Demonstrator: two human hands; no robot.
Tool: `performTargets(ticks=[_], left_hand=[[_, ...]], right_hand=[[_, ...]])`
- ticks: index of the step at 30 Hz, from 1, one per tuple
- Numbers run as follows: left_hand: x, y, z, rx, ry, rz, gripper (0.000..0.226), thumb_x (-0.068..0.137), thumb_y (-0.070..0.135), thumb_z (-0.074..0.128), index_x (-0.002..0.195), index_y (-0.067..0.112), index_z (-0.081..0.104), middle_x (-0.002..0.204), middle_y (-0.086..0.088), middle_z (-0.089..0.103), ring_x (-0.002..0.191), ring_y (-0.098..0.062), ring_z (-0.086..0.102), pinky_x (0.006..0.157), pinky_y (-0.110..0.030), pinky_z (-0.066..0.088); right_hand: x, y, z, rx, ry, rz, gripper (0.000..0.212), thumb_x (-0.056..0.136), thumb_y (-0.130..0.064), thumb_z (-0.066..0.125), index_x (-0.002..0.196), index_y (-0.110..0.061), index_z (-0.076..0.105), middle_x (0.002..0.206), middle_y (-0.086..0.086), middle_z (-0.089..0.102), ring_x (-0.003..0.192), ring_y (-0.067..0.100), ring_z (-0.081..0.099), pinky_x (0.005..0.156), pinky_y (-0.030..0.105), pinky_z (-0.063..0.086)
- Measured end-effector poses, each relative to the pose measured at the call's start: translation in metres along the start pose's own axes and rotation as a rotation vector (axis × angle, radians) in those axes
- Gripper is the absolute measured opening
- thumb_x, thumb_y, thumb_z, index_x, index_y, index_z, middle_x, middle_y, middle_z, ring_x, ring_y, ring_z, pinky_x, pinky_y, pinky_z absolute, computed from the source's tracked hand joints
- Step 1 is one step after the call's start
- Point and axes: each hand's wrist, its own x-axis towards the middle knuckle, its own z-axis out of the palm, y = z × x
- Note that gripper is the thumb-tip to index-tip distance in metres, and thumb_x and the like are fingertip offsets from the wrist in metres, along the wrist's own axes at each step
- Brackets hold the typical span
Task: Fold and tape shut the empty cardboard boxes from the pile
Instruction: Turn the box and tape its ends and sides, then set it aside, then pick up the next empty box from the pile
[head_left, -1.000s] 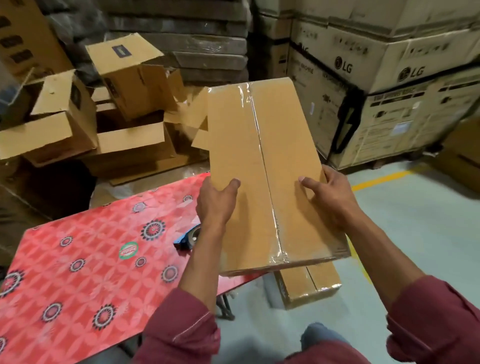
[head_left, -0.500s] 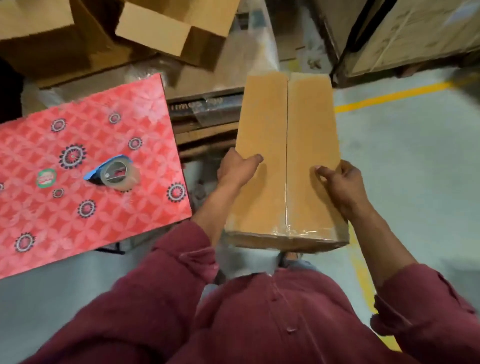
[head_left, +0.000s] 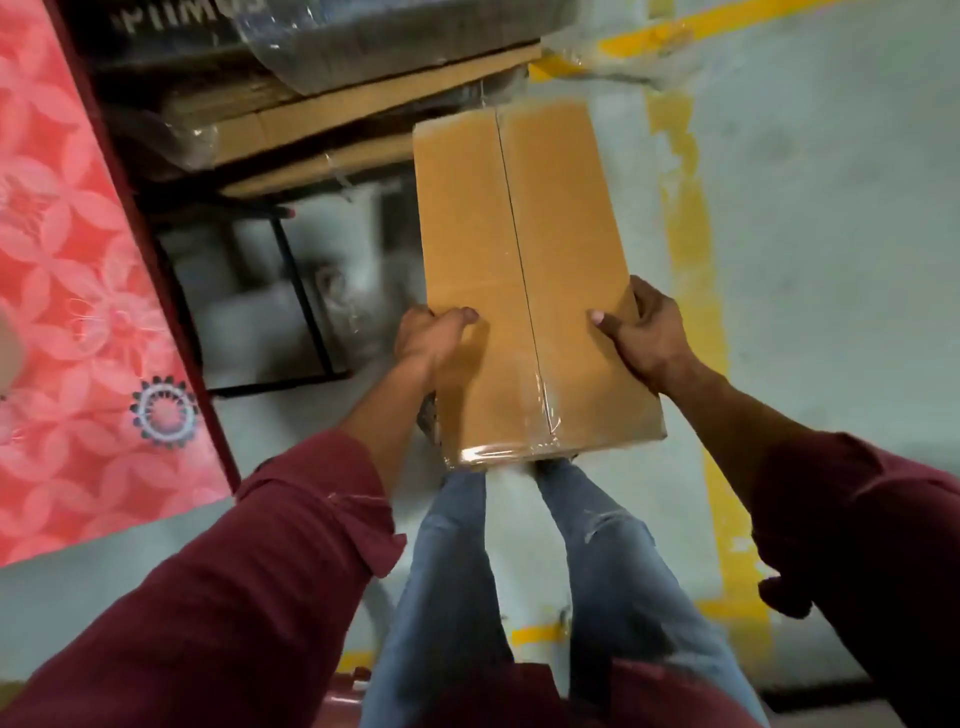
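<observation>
Head view: taped cardboard box (head_left: 524, 275) held low over the floor (head_left: 831, 260), above the person's legs, well right of the red tabletop (head_left: 78, 312). Left hand (head_left: 431, 338) and right hand (head_left: 644, 332) clamp opposite long sides, thumbs curled onto the top face. Seam looks sealed, so likely being set down.

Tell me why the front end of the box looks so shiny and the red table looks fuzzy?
In the head view, clear tape on the box catches the light near its front edge, making white glare; the red table cover at the left is smeared, likely by camera motion, and the wide lens bends the edges.
</observation>
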Motion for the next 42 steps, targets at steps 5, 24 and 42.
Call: performTargets(ticks=[5, 24, 42], left_hand=[[0.086, -0.018, 0.041, -0.137, 0.016, 0.029, 0.022, 0.074, 0.035, 0.082, 0.09, 0.022, 0.073, 0.094, 0.006, 0.076, 0.092, -0.019, 0.07, 0.083, -0.031, 0.055], [0.058, -0.07, 0.025, 0.111, -0.137, -0.008, 0.068, 0.054, 0.053, 0.068, 0.108, 0.011, 0.076, 0.093, -0.017, 0.075, 0.09, -0.035, 0.074, 0.091, -0.053, 0.061], [-0.241, -0.002, -0.278, -0.405, -0.147, 0.574, 0.013, 0.1, 0.013, 0.066, 0.097, 0.024, 0.072, 0.093, -0.001, 0.077, 0.07, -0.011, 0.07, 0.061, -0.025, 0.046]], right_hand=[[0.084, 0.042, 0.031, -0.087, 0.021, -0.073, 0.061, 0.079, -0.045, 0.077, 0.134, -0.032, 0.056, 0.126, -0.01, 0.069, 0.116, 0.018, 0.066, 0.103, 0.045, 0.055], [0.042, 0.009, 0.013, -0.6, -0.268, -0.005, 0.063, 0.091, -0.031, 0.072, 0.148, -0.013, 0.05, 0.139, 0.017, 0.062, 0.125, 0.036, 0.06, 0.102, 0.036, 0.047], [-0.234, -0.263, 0.1, -0.496, -0.223, -0.588, 0.016, 0.094, -0.03, 0.073, 0.109, -0.024, 0.076, 0.104, -0.014, 0.075, 0.088, -0.006, 0.067, 0.072, 0.002, 0.044]])
